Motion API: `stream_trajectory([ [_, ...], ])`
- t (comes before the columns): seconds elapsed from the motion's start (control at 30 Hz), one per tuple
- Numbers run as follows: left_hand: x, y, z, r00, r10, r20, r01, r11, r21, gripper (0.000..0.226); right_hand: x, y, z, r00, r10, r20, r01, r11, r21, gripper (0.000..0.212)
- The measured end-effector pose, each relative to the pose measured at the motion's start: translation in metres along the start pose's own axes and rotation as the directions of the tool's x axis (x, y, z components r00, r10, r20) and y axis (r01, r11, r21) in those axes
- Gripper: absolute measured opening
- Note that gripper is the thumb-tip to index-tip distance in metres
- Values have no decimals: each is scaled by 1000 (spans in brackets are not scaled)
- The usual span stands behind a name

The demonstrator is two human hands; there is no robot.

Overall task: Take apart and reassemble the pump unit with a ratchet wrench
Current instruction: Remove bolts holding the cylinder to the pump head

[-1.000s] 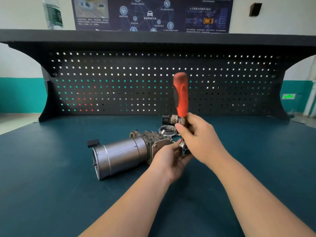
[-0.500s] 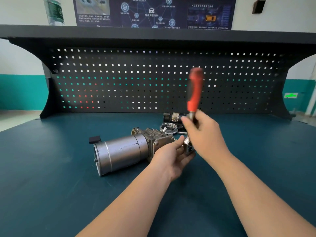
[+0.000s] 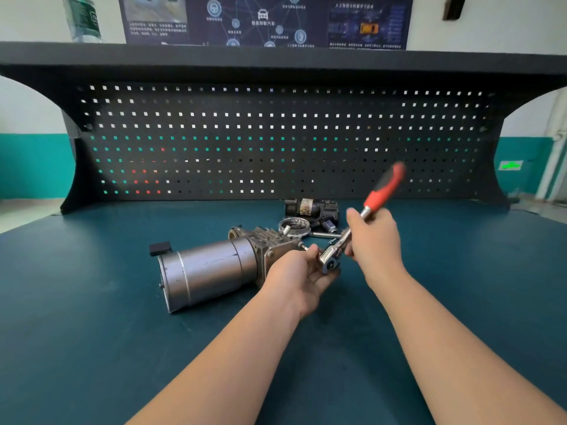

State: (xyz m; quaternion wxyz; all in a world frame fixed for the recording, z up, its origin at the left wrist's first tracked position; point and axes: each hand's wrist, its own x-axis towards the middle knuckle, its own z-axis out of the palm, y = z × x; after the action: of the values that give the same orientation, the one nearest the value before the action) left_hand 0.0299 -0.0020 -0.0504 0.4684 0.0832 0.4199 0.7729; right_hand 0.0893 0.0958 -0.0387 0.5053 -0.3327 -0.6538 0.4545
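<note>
The pump unit [image 3: 214, 271] lay on its side on the green tabletop [image 3: 76, 332], near the middle. Its big round silver can pointed toward 8 o'clock, and its bumpy metal block pointed toward 2 o'clock. A little black block [image 3: 159, 248] sat on the tabletop just beside the can, at about 10 o'clock from it.

My left hand [image 3: 299, 279] was at the block end of the pump unit. Its fingers [image 3: 313, 251] were curled around the shiny head of the ratchet wrench [image 3: 349, 237] and pinched it. I could not tell what the head sat on, because my hand hid that part.

My right hand [image 3: 372, 237] held the silver bar of the ratchet wrench, with its fingers wrapped tight around it. The red handle stuck up and away toward 1 o'clock, and it looked blurry.

Behind the pump unit, at about 12 o'clock, a round metal ring part [image 3: 294, 226] lay on the tabletop. A dark part [image 3: 311, 207] lay just behind the ring, closer to the black board with holes [image 3: 276, 142]. A bottle [image 3: 82, 18] stood on the shelf [image 3: 276, 58] above, far off at 10 o'clock.
</note>
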Motion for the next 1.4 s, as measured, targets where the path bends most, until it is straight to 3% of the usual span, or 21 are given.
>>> stream_trajectory([
  [0.1, -4, 1, -2, 998, -15, 56, 13, 999, 33, 13, -19, -19, 4, 873, -472, 126, 477, 879, -11, 21],
  [0.17, -7, 2, -4, 996, -18, 84, 12, 997, 74, 20, -30, -23, 7, 746, -625, 231, 650, 759, -45, 22],
  [0.23, -8, 3, -6, 995, -20, 95, 12, 997, 77, 22, -34, -22, 8, 704, -662, 256, 694, 718, -53, 23],
  [0.33, -10, 4, -4, 995, -29, 91, 26, 999, 33, 12, -26, -20, 7, 856, -503, 121, 509, 861, -24, 25],
  [0.4, -9, 3, -2, 996, -30, 88, 29, 999, 17, 10, -16, -14, 5, 982, -187, 21, 187, 982, -7, 26],
  [0.47, -9, 2, -1, 996, -32, 83, 31, 999, 15, 11, -8, -7, 0, 967, 252, 30, -253, 952, 169, 25],
  [0.53, -8, 1, 0, 997, -23, 72, 22, 1000, 17, 14, -6, -5, -5, 913, 402, 75, -408, 887, 217, 24],
  [0.57, -7, 1, 0, 998, -15, 62, 14, 1000, 11, 15, -6, -4, -4, 942, 331, 62, -337, 921, 195, 25],
  [0.63, -4, 0, 0, 999, 7, 51, -7, 1000, -6, 17, -11, -11, -1, 1000, 4, 18, -6, 994, 109, 25],
  [0.73, -1, 0, -4, 997, 27, 67, -28, 999, 16, 14, -27, -27, 2, 893, -432, 124, 445, 890, -99, 23],
  [0.8, -2, 1, -7, 996, 8, 84, -12, 999, 42, 17, -33, -29, 4, 805, -541, 242, 579, 806, -124, 22],
  [0.87, -3, 3, -7, 995, -5, 96, 0, 999, 54, 16, -35, -28, 4, 784, -558, 273, 597, 798, -83, 22],
  [0.97, -3, 4, -5, 997, -4, 83, 1, 999, 35, 12, -28, -23, 5, 886, -447, 121, 454, 890, -43, 24],
  [1.0, -3, 4, -4, 997, -3, 76, 0, 999, 35, 12, -22, -19, 4, 937, -345, 53, 347, 937, -41, 24],
  [1.07, -3, 4, -3, 998, -9, 69, 6, 999, 47, 14, -8, -7, 3, 999, 36, -30, -32, 994, 104, 24],
  [1.13, -2, 3, -1, 998, -4, 63, 0, 999, 52, 17, -1, 4, 1, 892, 450, 53, -444, 846, 295, 20],
  [1.2, -2, 1, -1, 999, 11, 51, -13, 999, 49, 17, 0, 9, 3, 849, 523, 75, -524, 812, 257, 20],
  [1.23, -1, 1, -2, 999, 17, 50, -19, 999, 45, 16, -1, 9, 5, 908, 417, 35, -416, 890, 186, 21],
  [1.3, 0, 1, -4, 997, 24, 67, -28, 998, 57, 14, -5, -1, 7, 999, 1, -47, 1, 999, 45, 24],
  [1.33, 0, 2, -5, 996, 30, 85, -36, 997, 66, 13, -11, -10, 5, 976, -219, -18, 219, 976, -11, 24],
  [1.4, -1, 3, -7, 990, 37, 138, -47, 997, 69, 18, -26, -22, 6, 808, -554, 197, 577, 813, -77, 22],
])
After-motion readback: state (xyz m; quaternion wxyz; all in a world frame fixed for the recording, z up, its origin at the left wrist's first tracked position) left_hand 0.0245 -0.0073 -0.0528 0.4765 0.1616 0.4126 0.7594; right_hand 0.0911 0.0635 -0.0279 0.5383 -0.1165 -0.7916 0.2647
